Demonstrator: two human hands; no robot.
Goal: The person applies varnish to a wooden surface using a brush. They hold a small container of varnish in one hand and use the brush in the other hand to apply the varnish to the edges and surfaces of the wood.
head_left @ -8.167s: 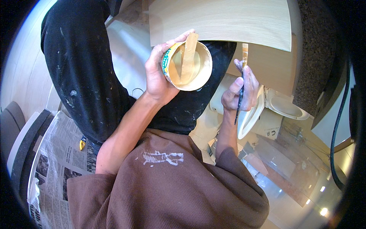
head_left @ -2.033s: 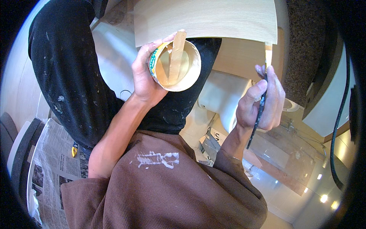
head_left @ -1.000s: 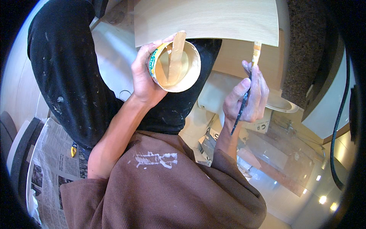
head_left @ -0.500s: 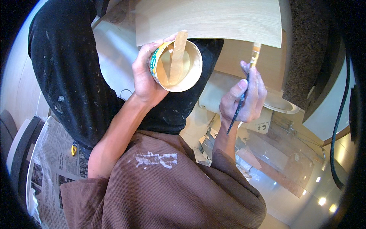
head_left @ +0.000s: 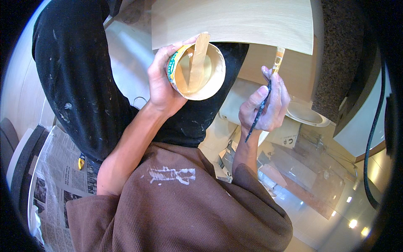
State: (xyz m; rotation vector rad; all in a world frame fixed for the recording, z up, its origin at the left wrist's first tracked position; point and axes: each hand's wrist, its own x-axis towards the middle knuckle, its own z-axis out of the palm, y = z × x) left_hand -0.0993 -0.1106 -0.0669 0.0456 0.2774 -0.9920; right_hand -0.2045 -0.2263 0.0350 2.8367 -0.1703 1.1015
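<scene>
My left hand [head_left: 161, 86] grips a round paper cup [head_left: 197, 69] of pale tan coating, with a flat wooden stir stick [head_left: 196, 59] standing in it. My right hand [head_left: 264, 107] holds a thin paint brush [head_left: 264, 94] with a dark spattered handle. Its bristle end [head_left: 278, 54] touches the lower edge of a light wood panel [head_left: 235, 23] in front of me. The cup sits just below that panel's edge, to the left of the brush.
My black paint-flecked trousers [head_left: 79, 80] fill the left. Newspaper [head_left: 54, 176] lies on the floor at the lower left, with a small yellow object [head_left: 80, 161] on it. A white lid or dish [head_left: 306, 113], a small carton [head_left: 285, 136] and clear plastic sheeting [head_left: 310, 172] lie at the right. A black cable [head_left: 371, 138] hangs at the far right.
My right hand rose from lower right toward the panel, bringing the brush tip up onto its lower edge. The cup in my left hand stayed nearly still.
</scene>
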